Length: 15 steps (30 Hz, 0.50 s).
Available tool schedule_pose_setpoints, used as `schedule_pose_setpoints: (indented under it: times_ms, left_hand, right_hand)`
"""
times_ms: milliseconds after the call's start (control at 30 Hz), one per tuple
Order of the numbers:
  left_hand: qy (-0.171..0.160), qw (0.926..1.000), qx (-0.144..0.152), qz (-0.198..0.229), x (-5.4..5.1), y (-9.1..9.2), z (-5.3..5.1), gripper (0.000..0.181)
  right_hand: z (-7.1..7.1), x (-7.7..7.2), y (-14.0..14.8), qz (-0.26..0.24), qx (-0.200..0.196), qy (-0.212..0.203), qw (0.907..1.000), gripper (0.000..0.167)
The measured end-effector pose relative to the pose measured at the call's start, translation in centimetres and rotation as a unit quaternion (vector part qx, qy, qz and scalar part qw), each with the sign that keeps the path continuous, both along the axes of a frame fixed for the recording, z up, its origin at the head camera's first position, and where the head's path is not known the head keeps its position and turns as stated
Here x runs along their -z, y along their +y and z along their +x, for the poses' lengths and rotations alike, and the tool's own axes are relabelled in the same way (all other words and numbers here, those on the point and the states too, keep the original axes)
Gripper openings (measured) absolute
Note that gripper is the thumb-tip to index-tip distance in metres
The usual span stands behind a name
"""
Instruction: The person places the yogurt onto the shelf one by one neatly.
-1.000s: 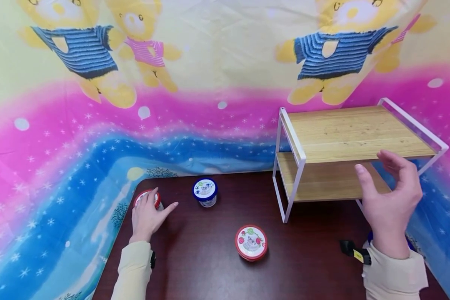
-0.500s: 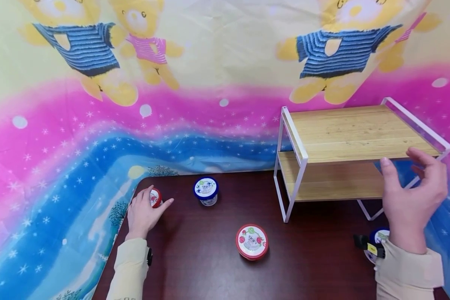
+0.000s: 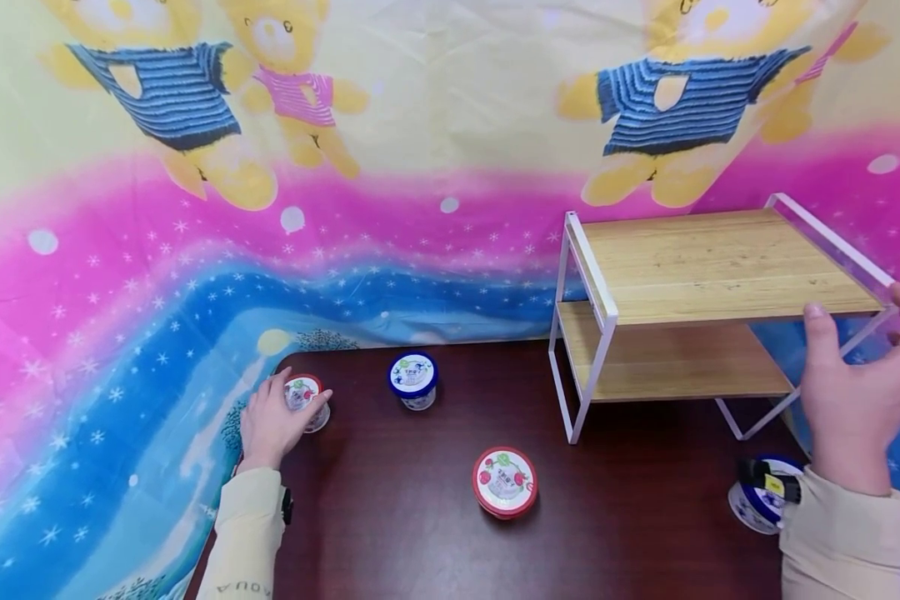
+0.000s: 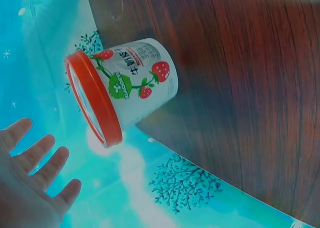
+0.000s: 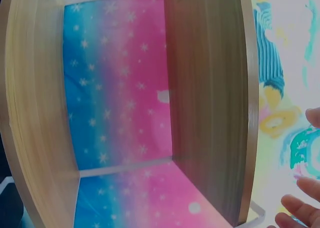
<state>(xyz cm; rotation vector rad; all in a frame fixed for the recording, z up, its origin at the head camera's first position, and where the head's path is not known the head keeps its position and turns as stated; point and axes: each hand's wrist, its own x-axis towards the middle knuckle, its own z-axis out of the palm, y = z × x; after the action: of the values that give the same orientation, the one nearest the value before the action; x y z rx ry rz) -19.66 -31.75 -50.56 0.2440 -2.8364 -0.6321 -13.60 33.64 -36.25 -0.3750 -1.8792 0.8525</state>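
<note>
At the table's far left corner stands a paper tub with a red lid and strawberry print [image 3: 303, 390]. My left hand [image 3: 270, 423] is beside it, fingers spread; in the left wrist view the same hand [image 4: 37, 180] is apart from the tub [image 4: 132, 82]. On the right, my right hand [image 3: 855, 404] hovers in front of the two-tier wooden shelf [image 3: 727, 271], thumb and fingers wide apart, holding nothing. Its fingertips [image 5: 297, 208] appear near the shelf's upper board [image 5: 215, 87] in the right wrist view; no contact can be made out.
A blue-lidded tub [image 3: 412, 379] stands at the back, and another red-lidded tub [image 3: 505, 483] sits mid-table. By my right sleeve is a second blue-lidded tub [image 3: 753, 504], partly covered. White metal frames [image 3: 603, 333] bound the shelf. A printed cloth [image 3: 435, 250] hangs behind the dark table [image 3: 390, 533].
My right hand has moved right across the shelf front, uncovering the blue-lidded tub beside my sleeve. The left hand has shifted slightly left and toward me, showing more of the red-lidded tub.
</note>
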Motion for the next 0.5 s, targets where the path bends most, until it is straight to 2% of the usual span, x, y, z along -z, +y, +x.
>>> schedule_pose_setpoints:
  times_ms: [233,367,500]
  left_hand:
    - [-0.018,0.9998,0.0,-0.006,-0.3,-1.0,-0.4,0.102]
    - [-0.031,0.9995,0.001,-0.01,-0.2,-1.7,-0.8,0.101]
    - [-0.043,0.999,0.001,-0.015,-0.2,-2.1,-1.2,0.102]
  right_hand:
    - [-0.1,-0.7,1.0,-0.059,0.018,-0.056,0.9966,0.062]
    - [-0.7,-0.6,1.8,-0.104,0.032,-0.095,0.9896,0.064]
    - [-1.6,-0.3,2.7,-0.117,0.035,-0.112,0.9862,0.063]
